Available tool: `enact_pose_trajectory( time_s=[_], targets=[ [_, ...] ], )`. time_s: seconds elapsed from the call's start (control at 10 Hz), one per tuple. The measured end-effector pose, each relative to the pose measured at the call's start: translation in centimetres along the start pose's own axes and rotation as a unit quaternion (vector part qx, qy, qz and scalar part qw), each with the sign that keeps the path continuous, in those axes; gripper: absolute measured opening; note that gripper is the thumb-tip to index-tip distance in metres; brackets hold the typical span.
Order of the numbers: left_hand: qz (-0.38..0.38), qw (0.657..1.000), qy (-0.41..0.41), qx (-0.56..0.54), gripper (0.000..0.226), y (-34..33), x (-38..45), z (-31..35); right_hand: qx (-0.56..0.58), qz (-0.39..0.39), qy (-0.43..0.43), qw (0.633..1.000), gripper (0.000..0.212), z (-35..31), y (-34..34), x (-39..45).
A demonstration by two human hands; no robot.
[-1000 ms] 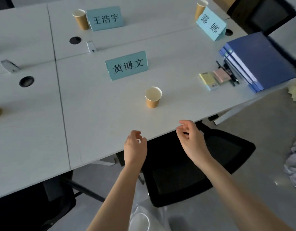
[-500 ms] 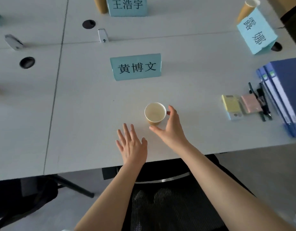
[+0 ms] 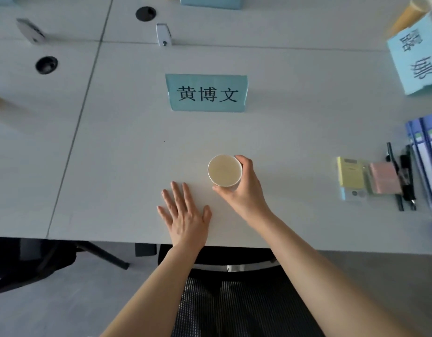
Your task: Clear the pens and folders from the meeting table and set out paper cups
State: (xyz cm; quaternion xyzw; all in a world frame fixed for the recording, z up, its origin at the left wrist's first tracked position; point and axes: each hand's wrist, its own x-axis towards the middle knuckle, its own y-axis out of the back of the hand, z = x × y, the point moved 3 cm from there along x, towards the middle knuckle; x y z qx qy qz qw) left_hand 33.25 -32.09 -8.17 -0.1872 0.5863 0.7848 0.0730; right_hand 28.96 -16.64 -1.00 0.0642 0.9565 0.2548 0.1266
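Note:
A tan paper cup (image 3: 224,170) stands upright and empty on the white meeting table (image 3: 127,166), in front of a teal name card (image 3: 206,93). My right hand (image 3: 244,190) is wrapped around the cup's right side, thumb at the near side. Flat on the table to the cup's left lies my left hand (image 3: 184,215), fingers spread, holding nothing. At the right edge lie blue folders (image 3: 426,164) with black pens (image 3: 404,176) beside them.
Yellow and pink sticky-note pads (image 3: 351,176) lie left of the pens. A second name card (image 3: 416,59) and another cup (image 3: 409,15) sit at the far right. Cable holes (image 3: 46,65) and a black mesh chair (image 3: 234,300) are below the table edge.
Both hands went from the table's edge onto the table. My right hand closed around the cup and my left hand flattened on the surface. The view tilted closer and down.

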Motion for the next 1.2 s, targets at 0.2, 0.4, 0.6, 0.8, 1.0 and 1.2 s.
enact_pose_trajectory(
  time_s=[0.2, 0.4, 0.6, 0.8, 1.0, 1.2],
  targets=[
    [-0.022, 0.996, 0.081, -0.004, 0.094, 0.2, 1.3, 4.1, -0.005, 0.035, 0.010, 0.999, 0.078, 0.1, 3.2, 2.5],
    [-0.035, 0.974, 0.212, -0.073, 0.100, 0.5, 3.5, 7.1, -0.003, 0.096, 0.004, 0.995, 0.079, 0.6, 8.0, 8.7],
    [-0.022, 0.927, 0.329, -0.177, 0.107, 1.4, 6.8, 9.9, 0.003, 0.111, -0.016, 0.994, 0.077, 1.1, 9.2, 15.3],
    [-0.008, 0.923, 0.344, -0.174, 0.107, 0.4, 7.4, 10.3, 0.009, 0.122, -0.016, 0.992, 0.079, 1.5, 8.8, 20.6],
    [0.004, 0.922, 0.356, -0.149, 0.108, 0.3, 7.4, 10.3, 0.001, 0.115, 0.001, 0.993, 0.082, 2.1, 8.5, 22.0],
    [0.026, 0.924, 0.364, -0.113, 0.108, 0.5, 7.2, 10.5, 0.012, 0.090, -0.014, 0.996, 0.082, 3.4, 8.1, 21.1]
  ],
)
